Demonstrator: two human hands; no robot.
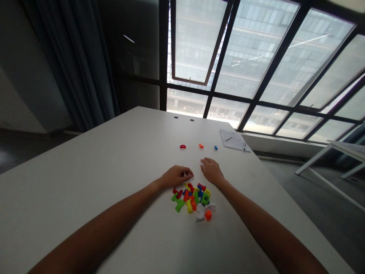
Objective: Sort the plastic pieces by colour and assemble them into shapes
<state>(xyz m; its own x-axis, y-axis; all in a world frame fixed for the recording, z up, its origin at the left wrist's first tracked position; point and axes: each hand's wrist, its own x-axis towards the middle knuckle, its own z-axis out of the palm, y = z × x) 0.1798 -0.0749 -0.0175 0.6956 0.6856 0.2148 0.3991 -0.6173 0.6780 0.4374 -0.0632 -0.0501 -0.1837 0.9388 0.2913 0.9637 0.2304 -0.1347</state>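
Observation:
My left hand [176, 177] rests curled at the top left of a heap of small coloured plastic pieces [192, 199], and a small white piece [185, 174] shows at its fingertips. Whether it is gripped, I cannot tell. My right hand [211, 171] lies flat and palm down on the white table [85, 160], just above the heap's right side, holding nothing. Beyond the hands, a red piece [183, 146], an orange piece [201, 145] and a blue piece [216, 147] stand apart in a row.
Papers [232, 139] with a pen [244, 147] lie at the table's far right corner. Two small dark holes [184, 118] mark the far end. The floor lies beyond the table's edges, with a white-legged table [336, 152] at right and large windows ahead.

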